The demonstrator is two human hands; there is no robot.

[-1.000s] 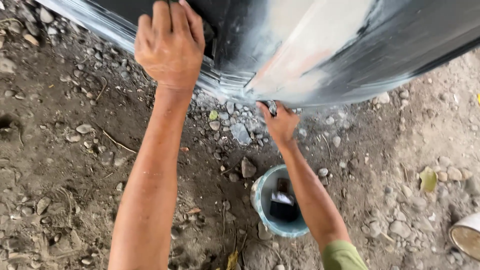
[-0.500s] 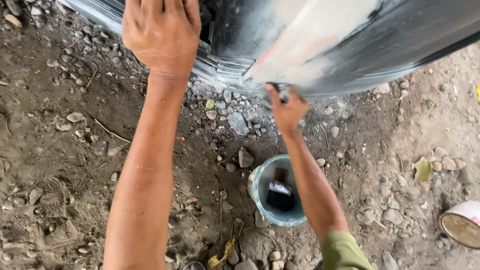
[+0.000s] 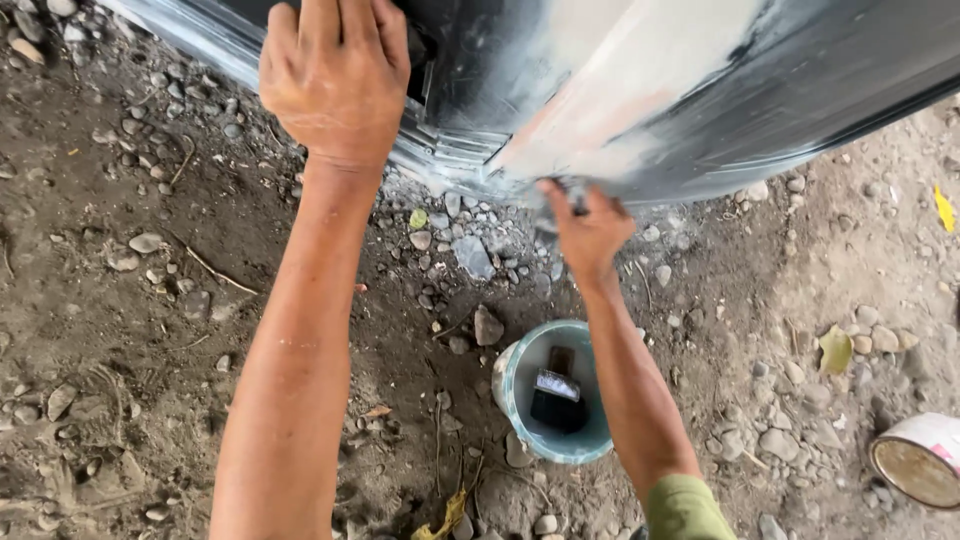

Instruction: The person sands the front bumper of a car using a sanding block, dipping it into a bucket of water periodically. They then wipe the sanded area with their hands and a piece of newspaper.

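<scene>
Pale blue bucket (image 3: 520, 400) holding perhaps a brush (image 3: 556, 398); tin (image 3: 920, 460) on gravel.

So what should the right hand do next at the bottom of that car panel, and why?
Probably slide sideways along the lower edge. The right hand presses at the bottom of the dark car panel, just under the pale filler patch, while the left hand braces above.

Soft, even daylight — faint shadows, dull sheen on the dark panel (image 3: 820, 70), sharp focus throughout
</scene>
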